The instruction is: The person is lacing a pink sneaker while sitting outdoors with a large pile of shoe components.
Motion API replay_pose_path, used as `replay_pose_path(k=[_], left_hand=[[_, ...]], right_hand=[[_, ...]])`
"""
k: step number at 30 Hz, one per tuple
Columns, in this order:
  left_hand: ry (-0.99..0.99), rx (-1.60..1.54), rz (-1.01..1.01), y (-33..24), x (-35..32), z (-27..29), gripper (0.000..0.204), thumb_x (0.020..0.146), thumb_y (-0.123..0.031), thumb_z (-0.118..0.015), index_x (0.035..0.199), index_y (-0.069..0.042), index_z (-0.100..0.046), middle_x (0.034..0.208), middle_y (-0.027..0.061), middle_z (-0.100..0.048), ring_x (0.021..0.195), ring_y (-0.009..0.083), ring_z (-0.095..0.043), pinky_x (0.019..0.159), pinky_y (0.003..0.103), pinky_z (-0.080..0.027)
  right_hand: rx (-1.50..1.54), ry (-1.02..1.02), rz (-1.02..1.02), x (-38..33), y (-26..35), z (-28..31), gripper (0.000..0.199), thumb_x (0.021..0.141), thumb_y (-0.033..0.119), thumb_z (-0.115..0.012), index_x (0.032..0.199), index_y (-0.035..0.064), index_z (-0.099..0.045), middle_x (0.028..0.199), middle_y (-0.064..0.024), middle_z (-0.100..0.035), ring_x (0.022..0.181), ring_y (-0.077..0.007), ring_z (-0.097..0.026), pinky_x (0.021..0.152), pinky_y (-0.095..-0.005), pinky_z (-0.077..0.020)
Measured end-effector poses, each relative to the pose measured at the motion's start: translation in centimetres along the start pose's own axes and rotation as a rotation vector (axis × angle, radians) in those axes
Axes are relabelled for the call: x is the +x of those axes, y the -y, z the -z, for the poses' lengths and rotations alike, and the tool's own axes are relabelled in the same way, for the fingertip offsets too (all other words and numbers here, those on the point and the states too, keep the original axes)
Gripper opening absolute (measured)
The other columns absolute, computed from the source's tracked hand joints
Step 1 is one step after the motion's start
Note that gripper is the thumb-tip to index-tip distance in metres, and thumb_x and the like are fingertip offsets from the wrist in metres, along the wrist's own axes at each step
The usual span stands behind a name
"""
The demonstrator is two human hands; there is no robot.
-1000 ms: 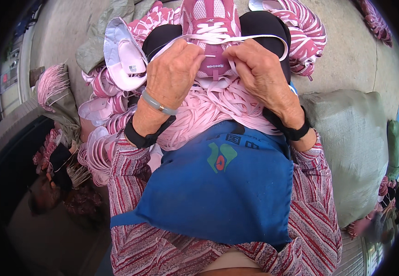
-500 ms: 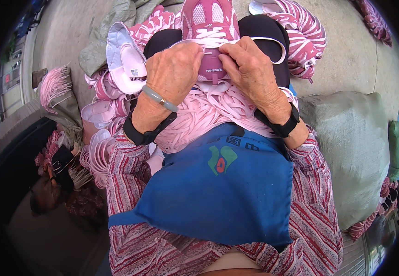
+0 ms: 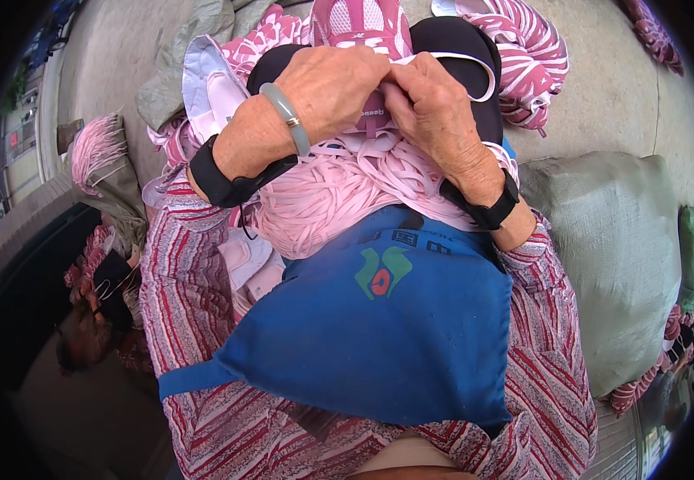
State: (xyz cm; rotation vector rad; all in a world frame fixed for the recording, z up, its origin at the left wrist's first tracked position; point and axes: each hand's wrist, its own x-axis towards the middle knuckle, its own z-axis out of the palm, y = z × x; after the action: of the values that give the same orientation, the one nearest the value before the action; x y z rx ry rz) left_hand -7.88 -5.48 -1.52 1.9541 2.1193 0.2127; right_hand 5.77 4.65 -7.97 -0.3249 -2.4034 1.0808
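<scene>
Underfoot, a pale concrete floor (image 3: 603,96) with a thin seam towards the right, bending at the rim. Lying on it near the knees, a rounded bundle of pink uppers (image 3: 529,60); at the left, crumpled grey-green sheeting (image 3: 179,72). Standing to the right, a bulky grey-green sack (image 3: 603,256), well rounded, contents hidden; just beyond, a smaller dark-green sack (image 3: 692,248). Over on the left, a tuft of pink laces (image 3: 97,150) atop grey-green cloth. On the lap, beside a blue apron (image 3: 379,344), a loose heap of pale pink laces (image 3: 315,204). Between the dark-clad knees, a pink shoe upper (image 3: 364,18), partly covered by both hands. Left hand (image 3: 335,86) and right hand (image 3: 439,112) curled inward, fingertips meeting; a white lace (image 3: 488,69) looping out beside the right one. Cannot tell exactly what the hidden fingertips grasp.
</scene>
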Motion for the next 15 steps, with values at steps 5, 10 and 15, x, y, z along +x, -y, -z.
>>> replay_pose_path(k=[5, 10, 15], left_hand=[[-0.206, -0.257, 0.178, 0.2, -2.3, -1.2, 0.009, 0.084, -0.007, -0.061, 0.089, -0.002, -0.056, 0.079, 0.0116, -0.055, 0.071, 0.0285, -0.057, 0.063, 0.036, -0.045], [-0.307, -0.264, 0.249, 0.0, -3.7, -1.6, 0.009, 0.084, -0.006, -0.062, 0.087, -0.001, -0.055, 0.077, 0.0111, -0.052, 0.066, 0.0270, -0.055, 0.061, 0.035, -0.044], [-0.171, 0.072, 0.211, -0.6, -2.9, -1.4, 0.011, 0.080, -0.007, -0.060, 0.089, -0.005, -0.054, 0.085, 0.0125, -0.053, 0.072, 0.0307, -0.062, 0.055, 0.040, -0.050]], right_hand=[[0.038, -0.034, 0.014, -0.2, -0.2, 0.1, 0.016, 0.081, 0.012, -0.065, 0.095, 0.0057, -0.065, 0.084, -0.0103, -0.055, 0.071, -0.0288, -0.061, 0.061, -0.0365, -0.0509], [0.030, 0.008, 0.015, -0.1, 0.1, 0.1, 0.018, 0.080, 0.012, -0.066, 0.097, 0.0063, -0.066, 0.084, -0.0096, -0.056, 0.073, -0.0271, -0.061, 0.062, -0.0349, -0.0508], [-0.003, -0.017, 0.027, 0.0, 0.3, 0.2, 0.018, 0.080, 0.012, -0.065, 0.097, 0.0064, -0.066, 0.084, -0.0093, -0.056, 0.073, -0.0269, -0.061, 0.062, -0.0349, -0.0511]])
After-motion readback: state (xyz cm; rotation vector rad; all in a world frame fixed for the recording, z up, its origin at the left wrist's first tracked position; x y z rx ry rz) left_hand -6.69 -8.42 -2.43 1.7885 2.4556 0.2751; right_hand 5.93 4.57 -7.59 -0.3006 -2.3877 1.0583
